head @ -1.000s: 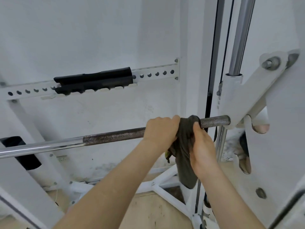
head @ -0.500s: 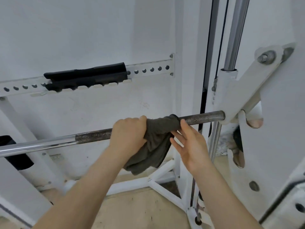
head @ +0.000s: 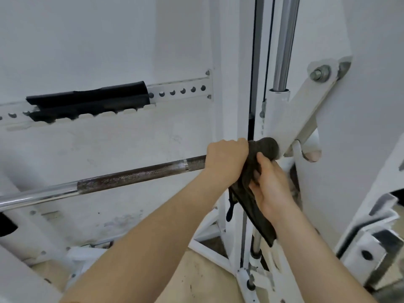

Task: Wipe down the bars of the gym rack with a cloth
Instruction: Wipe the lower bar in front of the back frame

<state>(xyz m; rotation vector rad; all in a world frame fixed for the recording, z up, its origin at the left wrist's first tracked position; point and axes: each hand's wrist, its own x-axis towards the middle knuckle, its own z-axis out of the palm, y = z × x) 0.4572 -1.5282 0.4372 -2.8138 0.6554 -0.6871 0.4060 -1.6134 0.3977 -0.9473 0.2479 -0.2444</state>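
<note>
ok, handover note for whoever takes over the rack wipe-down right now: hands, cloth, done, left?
Left hand grips the bar beside the cloth. Right hand holds the cloth's hanging tail.
Cloth is wrapped over the bar's right end, against the white bracket.
Done: cannot tell how much is wiped; only this end is under cloth.
Left, likely: the mottled knurled stretch and chrome part to the left, then the vertical guide rod.

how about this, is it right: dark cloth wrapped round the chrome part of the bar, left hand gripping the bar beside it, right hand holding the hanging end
No. The head view shows the cloth wrapped round the right end of the bar, against the white bracket, not on the chrome part. The left hand grips the bar beside it; the right hand holds the hanging end.
</note>
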